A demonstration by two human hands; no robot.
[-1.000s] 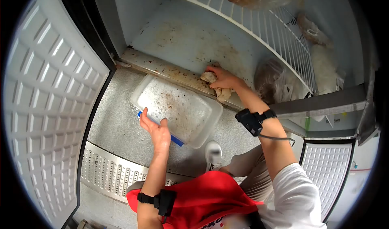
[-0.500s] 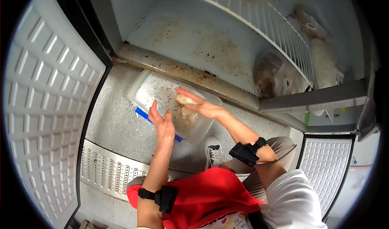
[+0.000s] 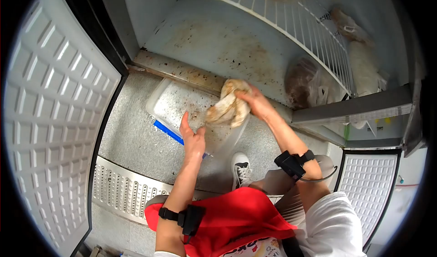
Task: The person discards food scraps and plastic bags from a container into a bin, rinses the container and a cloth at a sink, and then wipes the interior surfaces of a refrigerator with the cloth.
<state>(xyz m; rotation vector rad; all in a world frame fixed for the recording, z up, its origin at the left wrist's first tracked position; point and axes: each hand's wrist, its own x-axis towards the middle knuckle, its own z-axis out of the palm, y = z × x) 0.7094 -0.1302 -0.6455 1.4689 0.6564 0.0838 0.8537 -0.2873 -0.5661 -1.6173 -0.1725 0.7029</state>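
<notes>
My right hand (image 3: 257, 104) grips a crumpled, brown-stained cloth (image 3: 229, 106). The cloth is over the right part of a clear plastic tub (image 3: 169, 98), near the fridge's bottom sill. Dark crumbs are scattered in the tub. Nearer to me, my left hand (image 3: 194, 141) is empty, with its fingers apart beside the tub's near edge. A blue strip (image 3: 167, 132) runs along that edge, partly hidden by my left hand.
The fridge floor (image 3: 195, 38) is stained and dotted with dark bits. A white wire rack (image 3: 273, 22) crosses above it. Bagged items (image 3: 306, 85) sit at the right. An open ribbed door (image 3: 50, 120) stands left; a perforated metal strip (image 3: 127, 186) crosses the floor.
My right hand has lifted the cloth up from the tub and moved it to the right, toward the sill. My left hand has shifted slightly right and stays empty.
</notes>
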